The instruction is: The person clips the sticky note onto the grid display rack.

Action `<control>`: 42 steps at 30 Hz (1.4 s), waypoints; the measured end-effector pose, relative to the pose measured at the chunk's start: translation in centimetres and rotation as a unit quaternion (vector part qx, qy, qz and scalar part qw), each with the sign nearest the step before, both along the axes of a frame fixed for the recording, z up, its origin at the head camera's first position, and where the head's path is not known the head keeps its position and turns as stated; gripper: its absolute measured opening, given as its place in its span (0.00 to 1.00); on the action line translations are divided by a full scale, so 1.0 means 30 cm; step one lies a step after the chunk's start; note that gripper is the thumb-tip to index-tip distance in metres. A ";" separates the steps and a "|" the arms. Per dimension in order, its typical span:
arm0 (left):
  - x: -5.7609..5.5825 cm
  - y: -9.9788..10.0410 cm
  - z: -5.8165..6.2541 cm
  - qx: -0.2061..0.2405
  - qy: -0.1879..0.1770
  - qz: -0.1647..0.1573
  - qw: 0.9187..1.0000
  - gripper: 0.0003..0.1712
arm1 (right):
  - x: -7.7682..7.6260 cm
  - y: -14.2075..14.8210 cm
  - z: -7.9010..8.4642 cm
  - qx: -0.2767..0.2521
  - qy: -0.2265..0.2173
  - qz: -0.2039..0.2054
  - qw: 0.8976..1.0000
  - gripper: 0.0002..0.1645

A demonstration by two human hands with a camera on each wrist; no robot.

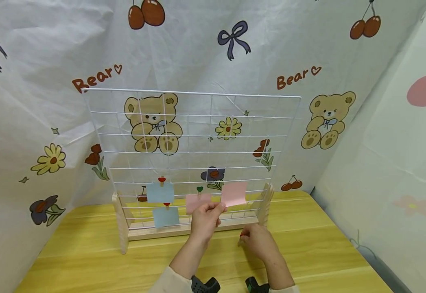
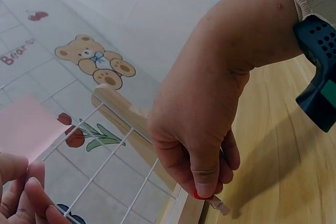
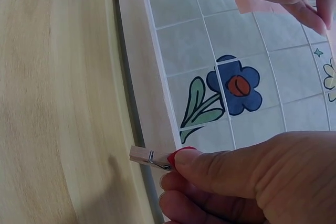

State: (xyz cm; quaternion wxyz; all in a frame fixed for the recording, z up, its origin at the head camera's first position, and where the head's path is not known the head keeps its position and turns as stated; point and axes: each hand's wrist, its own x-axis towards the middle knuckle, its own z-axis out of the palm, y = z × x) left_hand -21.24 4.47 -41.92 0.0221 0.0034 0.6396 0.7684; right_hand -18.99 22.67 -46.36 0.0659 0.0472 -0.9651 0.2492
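My left hand pinches the lower left corner of a pink paper note and holds it up against the white wire grid. To its right and lower, over the front of the stand, my right hand pinches a small wooden clothespin with a red heart on it, between thumb and fingers. The pin's wooden end points away from the fingertips. Another pink note hangs on the grid from a green-heart clothespin, partly behind my left hand.
Two blue notes, an upper one and a lower one, hang at the left from red-heart clothespins. The grid stands in a wooden base on a yellow wood-grain table. A printed bear curtain hangs behind.
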 end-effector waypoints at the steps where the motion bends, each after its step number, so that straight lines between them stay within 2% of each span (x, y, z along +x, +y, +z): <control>1: -0.002 0.001 -0.001 0.001 0.001 0.000 1.000 0.15 | 0.001 0.001 0.001 0.001 0.000 0.000 1.000 0.08; 16: -0.035 0.002 -0.018 -0.014 0.004 0.013 1.000 0.13 | 0.012 -0.009 0.024 -0.020 0.004 0.022 1.000 0.06; 28: -0.041 -0.003 -0.021 -0.035 0.016 -0.004 0.999 0.15 | 0.010 -0.015 0.026 -0.029 0.024 0.006 0.999 0.04; 37: -0.045 -0.003 -0.012 -0.024 0.005 0.004 1.000 0.15 | 0.009 -0.010 0.021 -0.027 0.039 0.014 0.999 0.06; 42: -0.050 -0.001 -0.013 -0.016 0.000 0.006 1.000 0.15 | 0.007 -0.010 0.035 -0.040 0.031 0.022 0.998 0.06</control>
